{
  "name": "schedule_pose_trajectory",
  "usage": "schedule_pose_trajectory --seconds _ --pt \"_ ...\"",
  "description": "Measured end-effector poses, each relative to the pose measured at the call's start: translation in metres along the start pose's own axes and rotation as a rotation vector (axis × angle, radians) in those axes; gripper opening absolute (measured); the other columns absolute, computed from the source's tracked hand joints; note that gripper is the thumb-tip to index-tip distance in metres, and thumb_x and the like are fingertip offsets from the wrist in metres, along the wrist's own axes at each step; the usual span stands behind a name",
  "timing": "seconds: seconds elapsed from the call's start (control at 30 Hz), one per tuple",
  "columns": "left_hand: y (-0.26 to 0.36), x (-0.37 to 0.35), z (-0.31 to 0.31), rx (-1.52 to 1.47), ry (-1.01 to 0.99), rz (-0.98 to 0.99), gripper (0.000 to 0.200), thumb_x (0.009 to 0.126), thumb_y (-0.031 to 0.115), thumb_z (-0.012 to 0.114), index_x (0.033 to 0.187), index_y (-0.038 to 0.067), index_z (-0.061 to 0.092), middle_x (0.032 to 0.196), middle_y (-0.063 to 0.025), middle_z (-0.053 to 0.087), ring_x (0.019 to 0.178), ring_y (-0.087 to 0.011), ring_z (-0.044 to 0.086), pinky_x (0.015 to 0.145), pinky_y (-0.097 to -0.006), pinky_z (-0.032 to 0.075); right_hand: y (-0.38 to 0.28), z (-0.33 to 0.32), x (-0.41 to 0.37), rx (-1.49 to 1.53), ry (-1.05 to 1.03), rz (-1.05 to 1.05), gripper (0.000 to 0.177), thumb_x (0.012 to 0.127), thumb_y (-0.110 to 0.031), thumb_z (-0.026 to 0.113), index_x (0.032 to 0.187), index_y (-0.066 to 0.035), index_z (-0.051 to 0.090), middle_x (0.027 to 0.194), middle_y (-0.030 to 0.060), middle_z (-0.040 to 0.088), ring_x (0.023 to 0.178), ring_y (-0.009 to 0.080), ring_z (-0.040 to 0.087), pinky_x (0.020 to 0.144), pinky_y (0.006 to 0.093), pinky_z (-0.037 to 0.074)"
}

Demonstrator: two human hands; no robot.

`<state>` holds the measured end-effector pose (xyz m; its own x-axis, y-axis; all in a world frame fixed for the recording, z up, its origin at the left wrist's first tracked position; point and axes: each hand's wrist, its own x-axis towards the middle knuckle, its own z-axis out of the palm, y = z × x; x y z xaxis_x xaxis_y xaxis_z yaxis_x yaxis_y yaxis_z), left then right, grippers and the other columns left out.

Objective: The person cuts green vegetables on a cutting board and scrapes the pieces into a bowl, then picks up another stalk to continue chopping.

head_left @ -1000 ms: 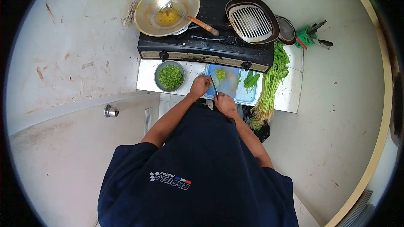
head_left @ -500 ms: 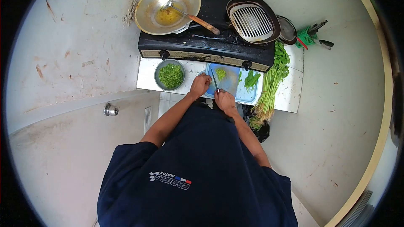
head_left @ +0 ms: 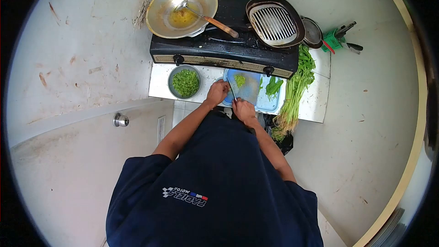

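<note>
My right hand (head_left: 244, 109) is wrapped round the handle of a knife (head_left: 232, 92), whose narrow blade points away from me over a blue chopping board (head_left: 251, 92). Just left of the blade, my left hand (head_left: 217, 93) rests at the board's edge with its fingers drawn together. What those fingers hold is hidden. A small heap of finely chopped greens (head_left: 239, 80) lies on the board beyond the blade. Several loose green leaves (head_left: 273, 88) lie on the right, in a light blue tray (head_left: 274, 107). Further left stands a grey bowl (head_left: 171, 87) full of chopped greens (head_left: 185, 82).
Behind the board a black stove (head_left: 201, 50) bears a wok (head_left: 157, 11) with a wooden-handled spatula (head_left: 221, 26) and a grill pan (head_left: 299, 27). A bunch of leafy greens (head_left: 295, 92) overhangs the white counter (head_left: 320, 98) on the right. A green basket (head_left: 331, 41) holds utensils.
The knife and my right hand have shifted slightly left, bringing the blade closer to my left fingers. My left hand has barely moved.
</note>
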<state>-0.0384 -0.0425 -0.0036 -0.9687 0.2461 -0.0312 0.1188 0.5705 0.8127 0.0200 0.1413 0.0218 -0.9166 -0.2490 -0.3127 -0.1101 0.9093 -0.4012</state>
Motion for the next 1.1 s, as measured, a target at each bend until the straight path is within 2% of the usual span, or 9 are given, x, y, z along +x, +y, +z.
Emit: schedule_pose_trajectory --seconds 0.1,0.2,0.5,0.7,0.9,1.0,1.1 --pt "-0.001 0.001 0.004 -0.04 0.047 -0.02 0.011 0.077 -0.001 0.064 0.085 0.003 0.071 0.083 -0.0187 0.065 0.078 -0.0391 0.066 0.073 -0.0477 0.054 -0.005 0.002 0.011 -0.01 -0.013 0.016 0.042 0.102 -0.035 0.053 0.095 0.003 0.068 0.083 0.0268 0.072 0.08 0.0445 0.072 0.074 0.052 0.058" --pt "-0.004 0.001 0.006 -0.03 0.046 -0.016 0.012 0.079 0.0 0.065 0.088 0.003 0.072 0.082 -0.0159 0.064 0.079 -0.0342 0.069 0.073 -0.0442 0.055 -0.005 0.003 0.011 -0.012 -0.026 0.022 0.041 0.102 -0.035 0.053 0.095 0.002 0.069 0.085 0.0261 0.073 0.08 0.0437 0.073 0.075 0.0517 0.059" --pt "-0.003 0.0 0.002 -0.042 0.028 -0.036 0.008 0.081 0.002 0.065 0.084 0.004 0.072 0.08 -0.0151 0.063 0.075 -0.0332 0.067 0.07 -0.0426 0.054 0.003 -0.006 -0.015 -0.001 -0.018 -0.017 0.041 0.101 -0.035 0.053 0.093 0.001 0.07 0.082 0.0263 0.071 0.076 0.0442 0.072 0.073 0.0524 0.058" --pt "0.001 0.001 -0.001 -0.082 0.015 -0.052 0.008 0.078 -0.001 0.069 0.085 0.001 0.07 0.084 -0.0178 0.064 0.078 -0.0378 0.068 0.073 -0.0452 0.055 -0.003 -0.003 0.003 0.033 0.007 0.001 0.042 0.101 -0.036 0.053 0.092 0.003 0.067 0.08 0.0288 0.071 0.077 0.0469 0.071 0.074 0.0531 0.057" --pt "-0.002 0.0 -0.001 -0.046 0.001 -0.041 0.009 0.082 0.003 0.064 0.086 0.002 0.072 0.081 -0.0159 0.064 0.076 -0.0326 0.069 0.073 -0.0424 0.055 0.002 0.0 -0.005 0.013 -0.002 0.017 0.038 0.1 -0.033 0.056 0.093 0.002 0.068 0.085 0.0254 0.072 0.078 0.0443 0.071 0.074 0.0526 0.058" --pt "-0.004 0.002 0.003 -0.115 0.006 -0.078 0.008 0.075 -0.002 0.069 0.083 0.001 0.07 0.082 -0.0169 0.064 0.076 -0.0364 0.067 0.071 -0.0447 0.055 0.004 0.0 -0.007 0.023 0.021 0.0 0.037 0.1 -0.032 0.056 0.093 0.002 0.067 0.083 0.0255 0.071 0.076 0.0446 0.071 0.073 0.0528 0.058" --pt "-0.007 0.003 0.003 -0.032 -0.011 -0.054 0.01 0.08 0.001 0.064 0.086 0.002 0.072 0.082 -0.0148 0.065 0.077 -0.0307 0.07 0.074 -0.0392 0.058 0.001 -0.004 -0.006 0.027 0.02 -0.01 0.036 0.1 -0.032 0.056 0.093 0.002 0.066 0.082 0.0265 0.071 0.076 0.0445 0.071 0.072 0.0526 0.058"
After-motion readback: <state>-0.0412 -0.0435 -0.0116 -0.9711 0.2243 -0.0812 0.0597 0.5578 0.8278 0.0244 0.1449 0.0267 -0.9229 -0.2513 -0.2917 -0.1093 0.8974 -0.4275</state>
